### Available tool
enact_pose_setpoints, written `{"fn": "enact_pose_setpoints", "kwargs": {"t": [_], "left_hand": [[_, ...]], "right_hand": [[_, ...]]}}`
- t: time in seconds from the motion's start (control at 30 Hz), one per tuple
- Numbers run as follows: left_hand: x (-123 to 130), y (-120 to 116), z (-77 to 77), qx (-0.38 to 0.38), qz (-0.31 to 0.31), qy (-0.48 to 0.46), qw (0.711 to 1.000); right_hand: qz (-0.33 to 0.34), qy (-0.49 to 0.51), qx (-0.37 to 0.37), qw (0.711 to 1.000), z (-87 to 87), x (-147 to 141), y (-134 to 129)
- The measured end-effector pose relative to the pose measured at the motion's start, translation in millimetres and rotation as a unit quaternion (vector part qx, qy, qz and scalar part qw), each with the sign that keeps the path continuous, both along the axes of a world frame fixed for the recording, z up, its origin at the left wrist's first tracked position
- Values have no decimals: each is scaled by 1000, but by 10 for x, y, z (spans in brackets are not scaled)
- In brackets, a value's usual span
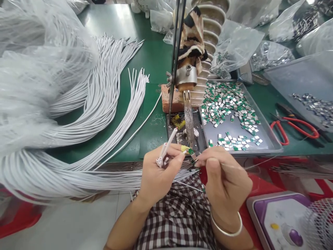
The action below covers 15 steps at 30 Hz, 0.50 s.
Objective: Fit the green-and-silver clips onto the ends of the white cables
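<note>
My left hand (160,173) is closed around several white cables (166,147), whose cut ends stick up past the fingers. At its fingertips, one with yellow tape, a cable end meets a small green circuit board with a metal plug (191,152). My right hand (223,173) pinches close to that plug, and a thin strand of solder wire (256,163) trails from it to the right. Whether its fingers touch the plug is hard to tell. Just above both hands, the clamped soldering iron (188,118) points downward. More cables with boards on their ends lie across the lap.
A metal tray (270,147) of small boards sits right of the iron. Red-handled pliers (293,126) lie beyond it. Bundles of white cables (104,100) cover the left. A brick (166,99) and ribbed hose (212,24) stand behind. A purple-white fan (283,222) is lower right.
</note>
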<state>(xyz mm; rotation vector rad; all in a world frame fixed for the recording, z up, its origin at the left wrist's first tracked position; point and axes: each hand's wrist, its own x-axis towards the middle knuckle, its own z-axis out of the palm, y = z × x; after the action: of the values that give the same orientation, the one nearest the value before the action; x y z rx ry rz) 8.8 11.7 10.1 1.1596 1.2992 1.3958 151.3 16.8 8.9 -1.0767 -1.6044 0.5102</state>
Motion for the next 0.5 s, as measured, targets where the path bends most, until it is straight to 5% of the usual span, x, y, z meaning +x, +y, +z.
{"fn": "enact_pose_setpoints", "kwargs": {"t": [0.17, 0.5], "left_hand": [[-10, -4, -12, -5, -70, 73, 995], [-25, 48, 61, -23, -78, -51, 995]], "right_hand": [[-27, -46, -64, 997, -12, -14, 27], [-2, 32, -80, 996, -5, -25, 16]]}}
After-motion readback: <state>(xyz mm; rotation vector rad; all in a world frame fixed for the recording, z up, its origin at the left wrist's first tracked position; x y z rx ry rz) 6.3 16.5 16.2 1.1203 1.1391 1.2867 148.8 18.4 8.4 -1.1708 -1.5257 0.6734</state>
